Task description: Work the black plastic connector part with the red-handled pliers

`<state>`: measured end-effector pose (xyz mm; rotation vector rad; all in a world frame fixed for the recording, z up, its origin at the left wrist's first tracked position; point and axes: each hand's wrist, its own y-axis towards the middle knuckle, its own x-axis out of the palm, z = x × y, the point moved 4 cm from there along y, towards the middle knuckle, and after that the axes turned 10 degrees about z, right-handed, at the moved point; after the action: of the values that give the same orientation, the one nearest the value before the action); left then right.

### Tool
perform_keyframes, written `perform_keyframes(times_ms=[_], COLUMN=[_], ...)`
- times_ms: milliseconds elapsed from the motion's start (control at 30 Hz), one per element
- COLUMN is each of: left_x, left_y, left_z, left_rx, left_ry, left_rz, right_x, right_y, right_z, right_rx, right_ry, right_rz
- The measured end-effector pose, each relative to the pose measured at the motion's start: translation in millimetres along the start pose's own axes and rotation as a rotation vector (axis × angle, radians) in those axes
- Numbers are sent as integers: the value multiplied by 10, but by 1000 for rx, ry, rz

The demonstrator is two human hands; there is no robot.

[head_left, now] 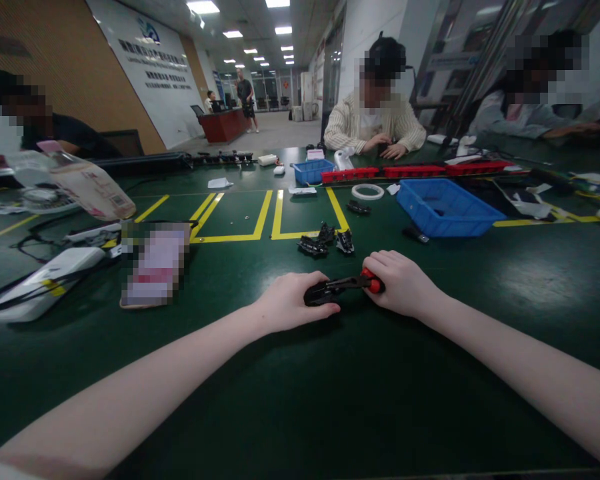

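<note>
My left hand (287, 303) is closed round a small black plastic part (323, 293) on the green table (300, 400). My right hand (403, 283) grips the red handle of a screwdriver (371, 283). Its dark shaft runs left and meets the black part. Both hands rest on the table close together. Several more black parts (325, 241) lie in a small heap just beyond my hands.
A blue bin (443, 208) sits at the right, a smaller blue bin (313, 171) farther back, with a white ring (367, 192) between. A phone (155, 267) and white devices lie left. Yellow lines mark the table. Other people sit across and at the sides.
</note>
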<state>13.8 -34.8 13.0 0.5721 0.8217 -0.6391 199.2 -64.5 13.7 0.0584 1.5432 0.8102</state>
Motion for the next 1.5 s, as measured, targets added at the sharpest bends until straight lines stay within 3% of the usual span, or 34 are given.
perform_keyframes(times_ms=[333, 700, 1500], left_x=[19, -4, -7], left_y=[-22, -16, -20], left_z=[-12, 66, 23], left_rx=[8, 36, 42], left_ry=[13, 55, -68], left_rz=[9, -75, -30], right_x=[6, -3, -2], right_y=[-12, 20, 20], right_z=[24, 3, 3], right_rx=[42, -7, 8], right_ry=[-5, 69, 75], right_rz=[12, -48, -83])
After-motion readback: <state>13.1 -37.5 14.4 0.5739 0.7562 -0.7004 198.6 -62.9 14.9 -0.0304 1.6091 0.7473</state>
